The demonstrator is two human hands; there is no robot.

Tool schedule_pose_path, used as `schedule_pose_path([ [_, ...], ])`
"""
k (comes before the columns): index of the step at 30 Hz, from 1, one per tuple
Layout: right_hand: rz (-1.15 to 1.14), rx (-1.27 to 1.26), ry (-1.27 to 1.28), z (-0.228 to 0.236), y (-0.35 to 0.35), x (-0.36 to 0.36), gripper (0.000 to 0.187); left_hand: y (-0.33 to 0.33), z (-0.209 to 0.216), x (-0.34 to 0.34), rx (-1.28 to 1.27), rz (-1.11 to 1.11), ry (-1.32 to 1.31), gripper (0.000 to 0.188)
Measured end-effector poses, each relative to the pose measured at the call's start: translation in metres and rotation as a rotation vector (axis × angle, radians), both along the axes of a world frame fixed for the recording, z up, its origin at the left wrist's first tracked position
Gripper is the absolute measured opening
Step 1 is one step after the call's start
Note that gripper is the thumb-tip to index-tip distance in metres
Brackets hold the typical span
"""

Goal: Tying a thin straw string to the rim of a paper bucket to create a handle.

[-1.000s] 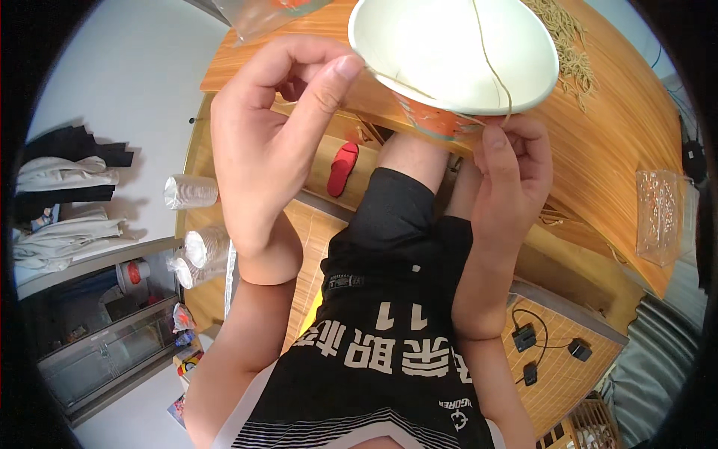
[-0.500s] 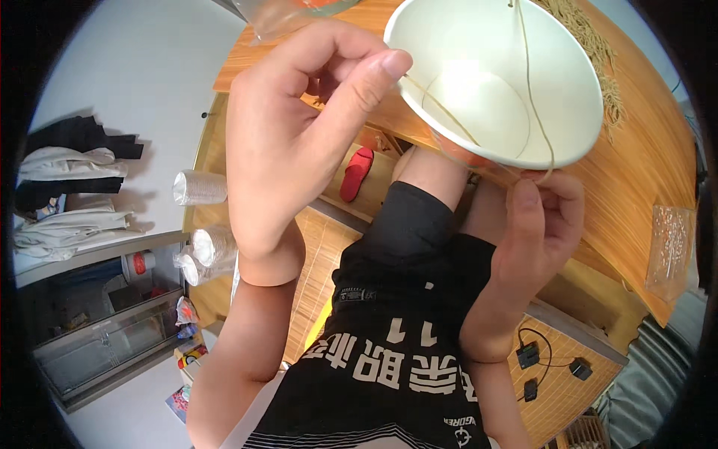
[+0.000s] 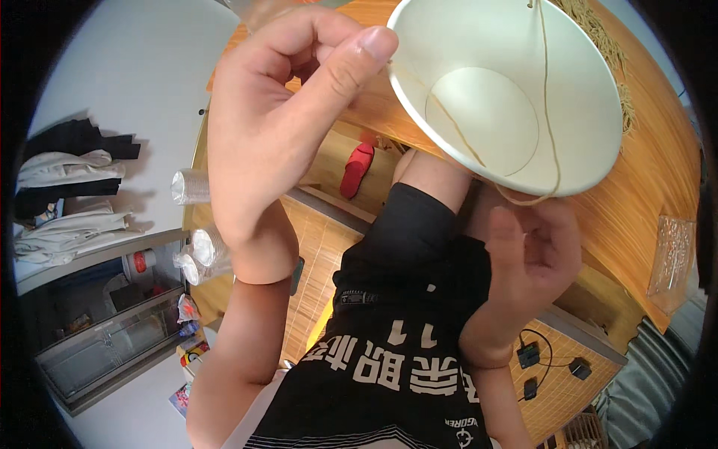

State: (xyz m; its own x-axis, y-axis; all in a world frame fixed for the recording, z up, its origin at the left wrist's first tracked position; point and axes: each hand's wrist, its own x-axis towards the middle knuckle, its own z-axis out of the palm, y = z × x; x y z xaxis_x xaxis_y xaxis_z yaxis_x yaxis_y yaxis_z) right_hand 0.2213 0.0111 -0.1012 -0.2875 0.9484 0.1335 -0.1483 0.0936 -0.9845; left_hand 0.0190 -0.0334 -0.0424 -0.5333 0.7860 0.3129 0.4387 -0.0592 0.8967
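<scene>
A white paper tub [image 3: 557, 135] tilts its open mouth toward me above the table; what supports it is hidden. A thin tan cord [image 3: 550, 112] passes through a hole at its far rim, runs down inside and loops below the near rim. My left hand [image 3: 292, 97] is closed at the tub's left rim, thumb against forefinger, pinching an end of this cord. Just below the near rim, beside the hanging loop, my right hand [image 3: 538, 251] has its thumb apart from its loosely bent fingers, with nothing visible in it. It is slightly blurred.
The wooden table [image 3: 636, 202] carries a heap of tan cords [image 3: 591, 34] behind the tub. At its right edge lies a clear plastic packet [image 3: 671, 258]. Stacks of wrapped cups [image 3: 208, 247] stand at the left. A red slipper [image 3: 357, 170] and black chargers [image 3: 529, 354] lie below.
The tub has shifted slightly right and toward me. My left hand has moved a little left with the cord end. My right hand's pinch has opened, and the cord loop hangs free of it.
</scene>
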Motion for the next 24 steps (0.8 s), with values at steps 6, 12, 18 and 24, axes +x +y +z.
schedule_pose_path([
  [6,-0.097,0.332,-0.086,-0.004,0.003,0.025,0.017,0.015,0.01,-0.012,-0.071,-0.133,-0.22,0.015],
  [12,-0.132,0.34,-0.104,0.001,0.011,0.025,0.022,0.02,0.008,-0.012,-0.054,-0.108,-0.214,0.015],
  [18,-0.105,0.326,-0.091,-0.007,0.012,0.02,0.021,0.013,0.004,-0.017,-0.034,-0.109,-0.177,0.015],
  [24,-0.147,0.356,-0.072,-0.004,0.01,0.021,0.02,0.01,0.007,-0.014,-0.026,-0.063,-0.167,0.014],
])
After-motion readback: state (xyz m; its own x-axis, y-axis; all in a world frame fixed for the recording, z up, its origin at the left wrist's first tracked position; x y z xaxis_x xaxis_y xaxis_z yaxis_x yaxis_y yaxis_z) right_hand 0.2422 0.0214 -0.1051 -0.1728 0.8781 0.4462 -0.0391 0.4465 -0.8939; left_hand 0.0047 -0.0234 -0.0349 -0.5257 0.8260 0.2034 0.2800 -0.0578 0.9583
